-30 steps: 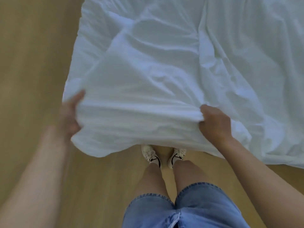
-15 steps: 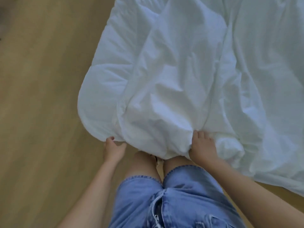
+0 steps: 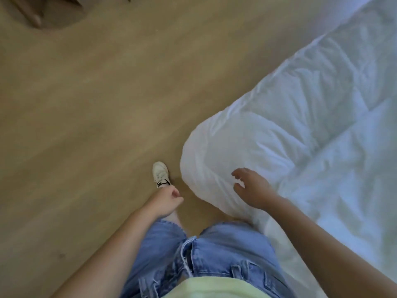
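The white duvet (image 3: 300, 136) lay along the right side of the view, resting at least partly on the wooden floor (image 3: 96, 104). Its long axis ran diagonally from a rounded, bulging corner at lower centre up toward the upper right, where it passed out of view. That rounded corner pointed toward the person's legs and ended just beside them. The surface was creased, with quilted seams faintly visible. The right hand (image 3: 252, 188) was positioned over the corner of the duvet, palm down. Its fingers (image 3: 238, 172) were relaxed and slightly spread, the thumb apart from them, gripping no cloth. Whether the palm actually touched the fabric could not be determined, as the frame was blurred. The left hand (image 3: 165, 201) hung clear of the duvet, above the floor and near the left knee. Its fingers were loosely curled toward the thumb and held nothing. One white shoe (image 3: 160, 174) was visible on the floor just beyond the left hand, near the duvet's corner but apart from it. The person wore denim shorts (image 3: 225, 254) and a pale yellow-green top (image 3: 214, 287). A dark, indistinct piece of furniture (image 3: 43, 9) occupied the upper left corner, well apart from the duvet.
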The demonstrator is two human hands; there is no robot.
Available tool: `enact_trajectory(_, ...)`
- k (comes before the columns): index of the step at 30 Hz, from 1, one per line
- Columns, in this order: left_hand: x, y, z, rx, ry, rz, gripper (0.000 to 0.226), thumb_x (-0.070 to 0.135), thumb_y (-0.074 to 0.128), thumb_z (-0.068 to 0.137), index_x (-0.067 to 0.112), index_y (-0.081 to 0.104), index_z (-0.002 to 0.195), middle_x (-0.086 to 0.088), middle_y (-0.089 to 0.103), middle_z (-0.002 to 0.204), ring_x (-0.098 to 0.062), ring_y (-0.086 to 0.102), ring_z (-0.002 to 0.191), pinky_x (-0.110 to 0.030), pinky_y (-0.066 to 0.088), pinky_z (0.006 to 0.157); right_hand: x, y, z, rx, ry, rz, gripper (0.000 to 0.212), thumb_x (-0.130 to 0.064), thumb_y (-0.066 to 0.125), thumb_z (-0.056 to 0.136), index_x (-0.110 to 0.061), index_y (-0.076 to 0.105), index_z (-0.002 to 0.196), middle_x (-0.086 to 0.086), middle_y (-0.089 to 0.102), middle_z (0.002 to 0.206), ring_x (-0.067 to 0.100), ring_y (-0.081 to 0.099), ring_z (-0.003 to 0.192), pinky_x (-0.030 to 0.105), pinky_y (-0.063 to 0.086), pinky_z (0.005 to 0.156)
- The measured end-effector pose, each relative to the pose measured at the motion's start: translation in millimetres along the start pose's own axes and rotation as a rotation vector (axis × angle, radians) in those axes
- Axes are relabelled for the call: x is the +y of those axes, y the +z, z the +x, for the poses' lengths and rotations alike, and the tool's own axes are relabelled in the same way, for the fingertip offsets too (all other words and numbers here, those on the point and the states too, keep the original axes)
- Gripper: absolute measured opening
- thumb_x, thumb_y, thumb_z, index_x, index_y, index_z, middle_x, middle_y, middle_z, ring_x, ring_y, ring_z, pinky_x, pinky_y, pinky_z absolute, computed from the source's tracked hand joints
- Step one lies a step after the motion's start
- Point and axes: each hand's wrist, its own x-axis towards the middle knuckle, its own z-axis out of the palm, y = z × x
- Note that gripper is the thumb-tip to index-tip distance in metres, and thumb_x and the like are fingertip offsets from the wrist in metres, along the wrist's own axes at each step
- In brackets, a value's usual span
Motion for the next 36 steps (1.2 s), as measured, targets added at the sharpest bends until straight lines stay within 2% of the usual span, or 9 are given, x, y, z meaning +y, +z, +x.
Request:
enact_trajectory(3,-23,-97,18,-0.022,0.018,0.121,0.007,0.027,0.057,0.088,0.022,0.053,0.087,-0.006,0.057,0.087,-0.022,0.053,0.081,-0.030,0.041,0.074,-77,-14,57,-0.056,0.058,0.130,0.037,-0.019,0.050,0.092,-0.010,0.051,0.128,0.005,0.059,0.119,0.021,0.054,0.108,0.023,0.037,0.085)
enact_trajectory(8,-45,-227,48,-0.042,-0.108,0.147,0.024,0.035,0.056,0.092,0.016,0.056,0.107,-0.002,0.058,0.104,-0.020,0.056,0.099,-0.028,0.043,0.085,-145,-41,110,-0.151,0.092,0.136,0.037,-0.022,0.049,0.093,-0.013,0.050,0.129,0.004,0.058,0.121,0.020,0.055,0.107,0.024,0.038,0.084)
enact_trajectory(12,-11,-266,81,-0.100,-0.126,-0.013,0.023,0.036,0.057,0.091,0.018,0.057,0.105,-0.003,0.061,0.105,-0.019,0.056,0.094,-0.028,0.042,0.079,-153,-79,153,-0.113,0.089,0.125,0.038,-0.021,0.047,0.094,-0.012,0.049,0.131,0.004,0.056,0.126,0.019,0.053,0.111,0.027,0.041,0.090)
enact_trajectory(15,34,-288,111,-0.112,-0.115,-0.080,0.015,0.032,0.057,0.092,0.018,0.057,0.099,-0.004,0.062,0.100,-0.019,0.058,0.091,-0.033,0.047,0.086,-151,-113,190,-0.055,0.105,0.191,0.037,-0.021,0.048,0.093,-0.013,0.050,0.130,0.003,0.056,0.125,0.018,0.053,0.110,0.026,0.041,0.087)
enact_trajectory(18,93,-327,154,-0.118,-0.107,-0.079,0.010,0.026,0.058,0.091,0.018,0.056,0.086,-0.007,0.062,0.089,-0.023,0.057,0.086,-0.041,0.049,0.091,-143,-162,240,0.003,0.130,0.296,0.034,-0.020,0.050,0.092,-0.012,0.053,0.126,0.002,0.059,0.118,0.018,0.054,0.103,0.022,0.037,0.079)
enact_trajectory(21,170,-374,202,-0.101,-0.118,0.011,0.016,0.024,0.057,0.092,0.017,0.053,0.077,-0.008,0.061,0.082,-0.022,0.054,0.081,-0.042,0.047,0.089,-126,-235,288,0.068,0.163,0.360,0.027,-0.018,0.051,0.091,-0.011,0.058,0.116,0.001,0.062,0.102,0.015,0.053,0.086,0.022,0.037,0.069)
enact_trajectory(25,305,-434,270,-0.052,0.002,0.069,0.019,0.025,0.053,0.093,0.017,0.053,0.076,-0.005,0.060,0.082,-0.020,0.054,0.080,-0.039,0.047,0.088,-92,-338,336,0.192,0.238,0.422,0.027,-0.017,0.049,0.091,-0.009,0.060,0.114,0.006,0.065,0.104,0.024,0.060,0.097,0.030,0.045,0.081)
enact_trajectory(31,491,-475,347,-0.072,0.154,0.060,0.013,0.026,0.055,0.091,0.017,0.056,0.081,0.001,0.060,0.077,-0.017,0.055,0.074,-0.029,0.043,0.073,-33,-448,396,0.175,0.372,0.465,0.028,-0.018,0.051,0.091,-0.009,0.059,0.116,0.007,0.064,0.107,0.021,0.058,0.095,0.024,0.040,0.076)
enact_trajectory(36,614,-494,430,-0.091,0.316,0.643,0.030,0.037,0.050,0.088,0.023,0.052,0.114,0.002,0.062,0.110,-0.022,0.058,0.099,-0.029,0.040,0.076,21,-534,473,0.256,0.472,0.531,0.027,-0.019,0.051,0.090,-0.012,0.062,0.113,0.004,0.066,0.104,0.021,0.060,0.097,0.024,0.040,0.073)
